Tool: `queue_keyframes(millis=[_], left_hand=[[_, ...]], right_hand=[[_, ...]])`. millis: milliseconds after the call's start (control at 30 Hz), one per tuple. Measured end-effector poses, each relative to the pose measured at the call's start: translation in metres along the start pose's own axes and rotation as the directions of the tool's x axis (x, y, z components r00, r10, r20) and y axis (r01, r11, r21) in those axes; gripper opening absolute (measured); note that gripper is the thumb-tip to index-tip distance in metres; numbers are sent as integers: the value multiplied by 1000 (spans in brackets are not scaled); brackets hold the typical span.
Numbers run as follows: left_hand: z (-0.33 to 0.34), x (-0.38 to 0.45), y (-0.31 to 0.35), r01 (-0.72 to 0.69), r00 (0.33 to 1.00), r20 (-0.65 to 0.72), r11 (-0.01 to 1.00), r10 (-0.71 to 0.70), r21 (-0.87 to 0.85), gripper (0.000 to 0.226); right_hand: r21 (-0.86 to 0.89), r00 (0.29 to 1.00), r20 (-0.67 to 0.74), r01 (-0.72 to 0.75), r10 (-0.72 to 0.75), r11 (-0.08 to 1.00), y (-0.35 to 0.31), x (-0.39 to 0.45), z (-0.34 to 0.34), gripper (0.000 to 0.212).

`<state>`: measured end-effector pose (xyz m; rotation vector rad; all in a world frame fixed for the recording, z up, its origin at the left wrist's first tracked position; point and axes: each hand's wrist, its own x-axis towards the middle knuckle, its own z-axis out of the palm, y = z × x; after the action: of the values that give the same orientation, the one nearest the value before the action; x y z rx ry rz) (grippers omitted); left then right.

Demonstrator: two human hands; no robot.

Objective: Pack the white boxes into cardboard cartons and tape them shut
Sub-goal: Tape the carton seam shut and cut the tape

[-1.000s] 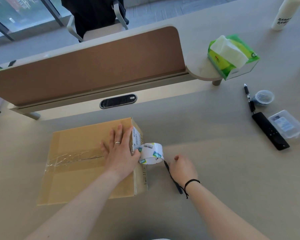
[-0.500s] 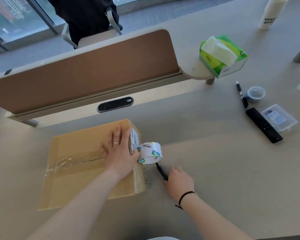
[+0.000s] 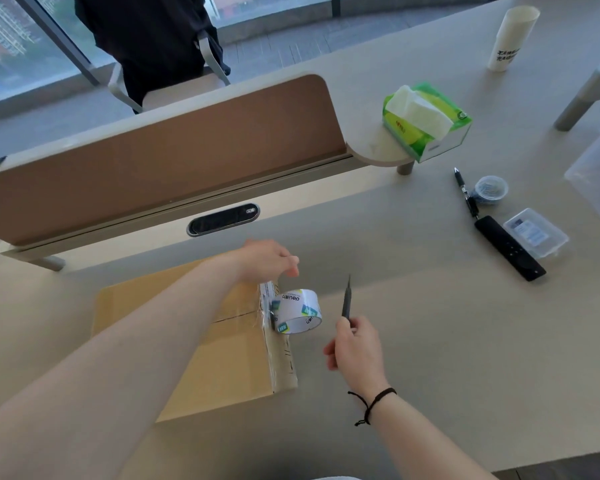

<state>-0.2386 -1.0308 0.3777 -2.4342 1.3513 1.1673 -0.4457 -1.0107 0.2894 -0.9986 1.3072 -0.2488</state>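
Observation:
A closed cardboard carton [image 3: 222, 358] lies on the table in front of me, clear tape running along its top seam. A roll of clear tape [image 3: 297, 311] with a white printed core hangs at the carton's right edge, still joined to the tape on top. My left hand [image 3: 269, 261] reaches over the carton's far right corner, fingers curled down at the edge just above the roll; what they touch is hidden. To the right of the roll, my right hand [image 3: 354, 348] grips a thin dark cutter [image 3: 346, 297], its blade pointing up and away.
A desk divider panel [image 3: 160, 168] stands behind the carton. On the right lie a green tissue box [image 3: 426, 123], a pen [image 3: 465, 194], a small round tub [image 3: 490, 190], a black remote [image 3: 510, 252] and a clear plastic case [image 3: 536, 233]. A white cup [image 3: 511, 38] stands far right.
My left hand left the carton top and moved to its far right corner. My right hand picked the cutter up off the table and raised it, blade pointing up.

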Motion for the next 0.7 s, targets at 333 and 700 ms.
queue_keyframes(millis=[333,700], left_hand=[[-24,15,20,40,978,206,994,-18,-103,61],[5,35,23,-64,930,361,934,-72,352,47]], right_hand=[[40,953,301,24,-35,999,-13,-51,31,14],[-23,904,428,-12,21,1000,-12,-50,44,24]])
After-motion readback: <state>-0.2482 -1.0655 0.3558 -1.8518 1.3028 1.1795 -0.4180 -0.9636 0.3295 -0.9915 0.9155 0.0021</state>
